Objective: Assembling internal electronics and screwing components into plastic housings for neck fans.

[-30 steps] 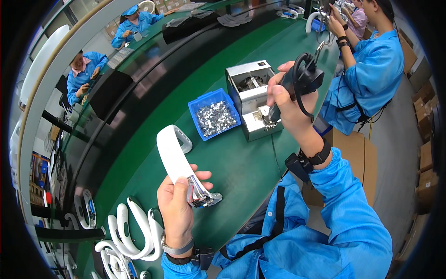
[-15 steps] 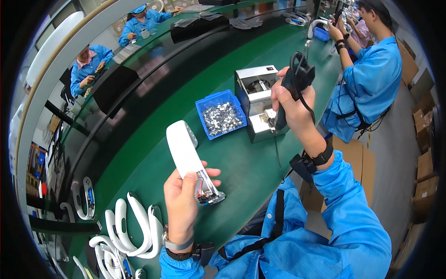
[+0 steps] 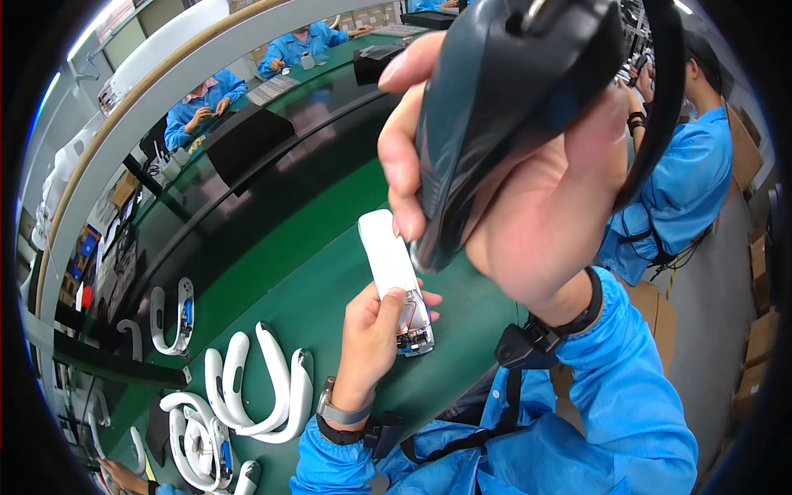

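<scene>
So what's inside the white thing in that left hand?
The white thing is open at its near end: thin wires and small dark parts show there. Its shell and the left hand cover the rest.

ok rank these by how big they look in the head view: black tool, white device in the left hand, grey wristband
1. Black tool, though nearness to the camera enlarges it
2. White device
3. Grey wristband

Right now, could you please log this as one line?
left hand: holds white device, wiring exposed; right hand: grips black tool; table: white curved parts
</scene>
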{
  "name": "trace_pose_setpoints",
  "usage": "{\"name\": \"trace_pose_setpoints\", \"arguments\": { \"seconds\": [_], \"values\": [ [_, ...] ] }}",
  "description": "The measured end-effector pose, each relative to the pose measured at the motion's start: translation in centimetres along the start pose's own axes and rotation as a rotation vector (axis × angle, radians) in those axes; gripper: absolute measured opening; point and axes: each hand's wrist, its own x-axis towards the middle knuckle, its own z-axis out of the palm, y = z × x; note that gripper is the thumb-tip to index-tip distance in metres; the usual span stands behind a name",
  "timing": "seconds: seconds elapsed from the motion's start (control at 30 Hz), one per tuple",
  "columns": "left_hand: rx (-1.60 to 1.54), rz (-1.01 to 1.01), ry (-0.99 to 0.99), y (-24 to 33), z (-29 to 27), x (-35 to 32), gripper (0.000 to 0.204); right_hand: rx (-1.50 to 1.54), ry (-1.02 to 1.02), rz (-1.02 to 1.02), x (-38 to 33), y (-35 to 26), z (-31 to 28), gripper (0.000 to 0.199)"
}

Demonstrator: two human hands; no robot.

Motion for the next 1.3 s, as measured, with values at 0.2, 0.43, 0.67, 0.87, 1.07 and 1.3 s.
{"name": "trace_pose_setpoints", "arguments": {
  "seconds": [0.2,0.43,0.67,0.87,1.07,1.3],
  "values": [
    [0.048,0.081,-0.025,-0.1,-0.5,-0.4,0.030,-0.141,-0.010,0.045,-0.9,1.4,2.2,0.048],
    [0.070,0.073,-0.086,0.1,0.0,0.2,0.030,-0.205,0.014,0.113,-1.1,1.2,2.1,0.050],
    [0.105,0.047,-0.061,0.7,0.0,-0.1,0.034,-0.072,-0.040,0.209,-1.0,1.6,2.1,0.039],
    [0.113,0.086,-0.050,0.4,0.0,0.0,0.034,-0.023,0.016,0.239,-0.8,2.2,2.6,0.072],
    [0.098,0.104,-0.067,0.1,-0.2,0.2,0.037,-0.085,-0.030,0.225,-1.2,2.3,1.9,0.082],
    [0.122,0.135,-0.035,-0.3,0.1,-0.2,0.039,-0.002,-0.040,0.230,-1.9,3.3,1.9,0.091]
  ]
}}
